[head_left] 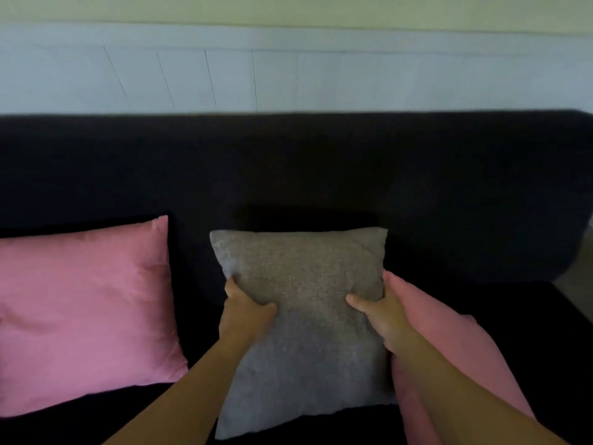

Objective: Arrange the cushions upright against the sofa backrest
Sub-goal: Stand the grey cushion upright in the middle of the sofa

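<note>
A grey woven cushion (305,316) is in the middle of the dark sofa, held tilted in front of the backrest (321,162). My left hand (244,313) grips its left edge and my right hand (382,319) grips its right edge, thumbs on the front face. A pink satin cushion (83,309) lies flat on the seat to the left. Another pink cushion (449,348) lies under my right forearm, partly hidden by the arm and the grey cushion.
The sofa's dark seat (529,332) shows to the right, and its rounded right end (571,220) meets a strip of floor. Behind the backrest runs a pale panelled wall (288,75).
</note>
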The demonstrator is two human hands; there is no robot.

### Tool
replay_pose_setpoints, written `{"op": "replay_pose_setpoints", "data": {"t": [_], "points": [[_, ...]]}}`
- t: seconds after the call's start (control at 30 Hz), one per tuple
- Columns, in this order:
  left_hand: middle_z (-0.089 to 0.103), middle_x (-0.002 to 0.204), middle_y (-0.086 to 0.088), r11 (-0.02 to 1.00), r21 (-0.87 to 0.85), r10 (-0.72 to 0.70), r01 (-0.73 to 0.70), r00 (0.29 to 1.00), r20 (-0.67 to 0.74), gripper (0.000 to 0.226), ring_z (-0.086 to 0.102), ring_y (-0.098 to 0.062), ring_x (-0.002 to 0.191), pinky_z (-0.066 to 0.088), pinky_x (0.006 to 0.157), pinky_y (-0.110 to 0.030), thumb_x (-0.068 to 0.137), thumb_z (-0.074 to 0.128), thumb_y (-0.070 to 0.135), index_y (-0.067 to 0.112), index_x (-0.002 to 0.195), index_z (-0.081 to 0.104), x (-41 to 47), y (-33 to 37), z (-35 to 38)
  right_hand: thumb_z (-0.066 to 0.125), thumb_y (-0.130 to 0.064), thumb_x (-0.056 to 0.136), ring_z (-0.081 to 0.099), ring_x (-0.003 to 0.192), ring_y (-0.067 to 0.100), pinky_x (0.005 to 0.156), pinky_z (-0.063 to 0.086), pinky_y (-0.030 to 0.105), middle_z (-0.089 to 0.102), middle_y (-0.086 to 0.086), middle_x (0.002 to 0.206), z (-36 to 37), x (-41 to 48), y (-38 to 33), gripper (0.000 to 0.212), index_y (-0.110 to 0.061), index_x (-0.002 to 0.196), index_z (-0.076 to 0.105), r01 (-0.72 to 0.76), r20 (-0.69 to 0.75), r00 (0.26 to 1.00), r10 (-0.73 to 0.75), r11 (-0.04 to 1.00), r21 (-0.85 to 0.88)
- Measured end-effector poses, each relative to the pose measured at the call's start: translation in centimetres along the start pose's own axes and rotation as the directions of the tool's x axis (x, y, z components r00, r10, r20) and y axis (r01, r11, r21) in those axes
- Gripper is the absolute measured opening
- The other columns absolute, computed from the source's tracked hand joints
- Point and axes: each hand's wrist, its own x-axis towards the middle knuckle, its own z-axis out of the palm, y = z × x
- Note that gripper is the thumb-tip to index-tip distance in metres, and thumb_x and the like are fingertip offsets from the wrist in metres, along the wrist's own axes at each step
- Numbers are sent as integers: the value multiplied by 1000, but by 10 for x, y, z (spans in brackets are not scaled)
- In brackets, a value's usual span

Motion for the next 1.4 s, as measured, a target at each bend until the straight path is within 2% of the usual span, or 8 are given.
{"op": "replay_pose_setpoints", "data": {"t": [0.07, 0.23, 0.57, 0.7, 0.8, 1.03, 1.23, 1.4], "points": [[45, 139, -13, 998, -10, 61, -61, 997, -40, 105, 58, -32, 113, 55, 86, -46, 72, 70, 27, 32, 150, 0, 1, 13, -3, 86, -18, 67, 65, 108, 19, 96, 52, 41, 65, 3, 124, 1, -1, -12, 76, -16, 134, 50, 49, -16, 999, -49, 998, 27], [42, 143, -11, 989, -33, 138, -142, 985, -103, 103, 59, -31, 113, 56, 79, -40, 76, 70, 22, 30, 152, 1, 15, 27, -1, 84, -17, 71, 60, 113, 20, 97, 49, 37, 59, 1, 126, 7, 8, -19, 80, -14, 140, 42, 129, -56, 990, -128, 992, 18], [41, 145, -11, 990, -113, 80, -90, 993, -84, 103, 57, -31, 118, 55, 83, -40, 78, 70, 26, 32, 152, -2, 39, 1, 13, 83, -18, 72, 60, 119, 21, 103, 48, 45, 59, 1, 133, 17, 33, -8, 81, -19, 142, 41, 146, -37, 988, -149, 987, -71], [33, 149, -15, 999, 12, 47, -47, 998, -51, 109, 55, -34, 117, 56, 85, -46, 79, 68, 29, 30, 152, -13, 49, 6, 16, 82, -22, 73, 56, 124, 21, 106, 46, 44, 55, 2, 139, 18, 41, -6, 87, -18, 146, 36, 126, -17, 991, -129, 984, -129], [24, 152, -18, 988, 149, -25, 31, 999, -41, 111, 48, -39, 123, 50, 96, -48, 81, 65, 37, 27, 150, -21, 58, 13, 17, 82, -25, 73, 53, 127, 23, 108, 43, 42, 52, 3, 141, 19, 50, -9, 89, -18, 147, 33, 134, 10, 991, -135, 968, -211], [26, 151, -19, 962, 246, -94, 117, 990, -104, 114, 48, -41, 123, 47, 100, -51, 79, 65, 45, 24, 150, -21, 65, 23, 25, 82, -43, 63, 50, 130, 30, 108, 42, 50, 47, 9, 144, 25, 72, -14, 107, -24, 150, 23, 58, 0, 998, -62, 920, -387], [28, 150, -19, 950, 279, -108, 138, 987, -122, 112, 46, -40, 126, 48, 98, -50, 78, 65, 47, 21, 152, -15, 55, 28, 20, 81, -42, 66, 49, 131, 30, 109, 41, 48, 46, 9, 145, 23, 64, -20, 107, -20, 151, 21, 28, 3, 1000, -29, 906, -422], [31, 147, -20, 938, 313, -119, 149, 986, -114, 94, 45, -40, 126, 47, 98, -48, 82, 60, 44, 11, 151, 4, 36, 46, 12, 75, -38, 76, 49, 130, 29, 108, 42, 43, 46, 10, 146, 15, 45, -40, 97, -13, 152, 20, -9, 8, 1000, 14, 900, -436]]}}
